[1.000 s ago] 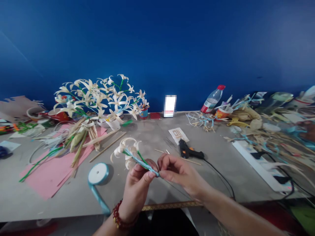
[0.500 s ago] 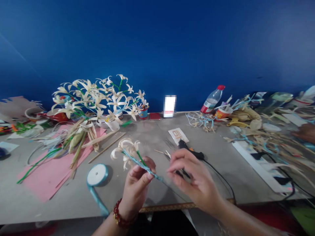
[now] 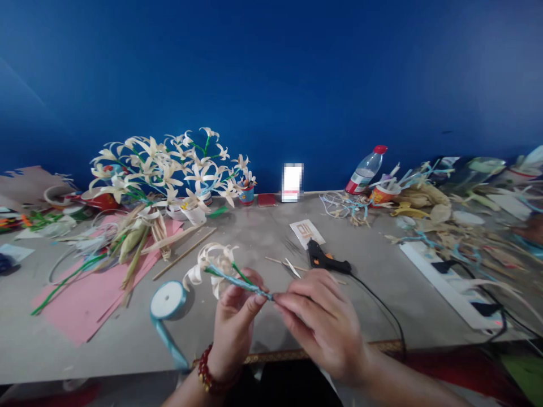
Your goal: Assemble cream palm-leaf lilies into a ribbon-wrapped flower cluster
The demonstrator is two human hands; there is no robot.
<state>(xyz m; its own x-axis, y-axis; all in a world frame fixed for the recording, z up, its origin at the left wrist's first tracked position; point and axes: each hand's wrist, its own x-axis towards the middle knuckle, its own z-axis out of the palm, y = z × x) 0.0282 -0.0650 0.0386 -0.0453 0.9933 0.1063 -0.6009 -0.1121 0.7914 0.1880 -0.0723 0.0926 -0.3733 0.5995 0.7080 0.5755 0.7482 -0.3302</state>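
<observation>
My left hand (image 3: pixel 240 308), with a red bead bracelet at the wrist, grips the stem (image 3: pixel 240 281) of a flower spray wrapped in light blue ribbon and green. Curled cream petals (image 3: pixel 214 263) spread at the spray's upper left end. The fingertips of my right hand (image 3: pixel 318 316) are pinched on the stem's lower right end, close to my left thumb. A roll of light blue ribbon (image 3: pixel 167 299) stands left of my hands, its loose tail hanging to the table's front edge.
A black glue gun (image 3: pixel 328 260) lies behind my right hand, its cord running right. A white power strip (image 3: pixel 449 291) is at the right. Cream flowers (image 3: pixel 165 164), pink paper (image 3: pixel 76 305) and a bottle (image 3: pixel 365 172) stand or lie around. Another person's hand (image 3: pixel 532 229) shows far right.
My right hand has moved left and down and closed on the stem's end. The spray has tilted flatter in my left hand, its petals shifting slightly left.
</observation>
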